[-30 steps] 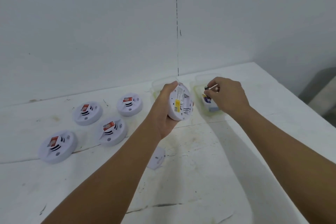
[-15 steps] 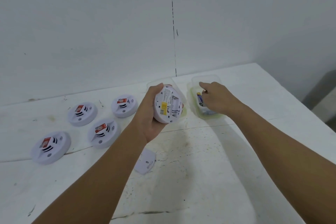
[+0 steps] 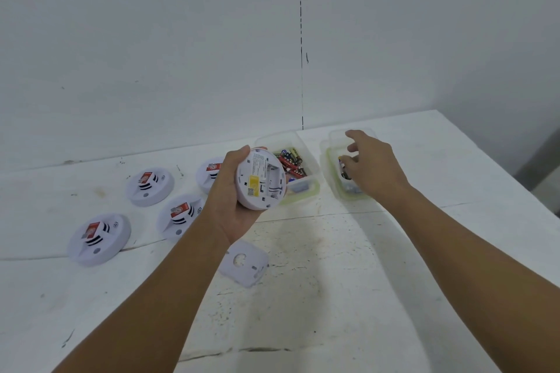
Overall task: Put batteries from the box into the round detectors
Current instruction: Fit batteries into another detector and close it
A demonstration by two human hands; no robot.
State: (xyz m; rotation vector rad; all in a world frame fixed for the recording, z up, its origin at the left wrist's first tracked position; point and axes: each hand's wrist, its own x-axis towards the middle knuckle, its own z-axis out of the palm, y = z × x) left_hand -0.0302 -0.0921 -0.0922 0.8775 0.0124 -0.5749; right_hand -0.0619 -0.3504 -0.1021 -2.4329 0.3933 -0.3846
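Head view. Left hand [image 3: 239, 200] grips a round detector [image 3: 261, 179] from the left side and below, thumb over the top edge, fingers curled under; the detector is off the desk [image 3: 333, 297], tilted, its back side with a yellow label and an open battery bay facing the camera. Left forearm runs in from 7 o'clock.

Right hand [image 3: 371, 165] is over the right clear box [image 3: 344, 166], palm down, fingers loosely spread and bent, thumb side near a battery [image 3: 342, 165] inside; cannot tell if it touches or pinches it. Right forearm enters from 4 o'clock.

Left clear box [image 3: 298, 169], at 3 o'clock of the held detector, holds a pile of batteries [image 3: 291, 160].

Four more detectors [image 3: 150, 186] lie face up on the desk at 9 o'clock of the left hand. A white cover plate [image 3: 244, 263] lies flat at 6 o'clock of it.
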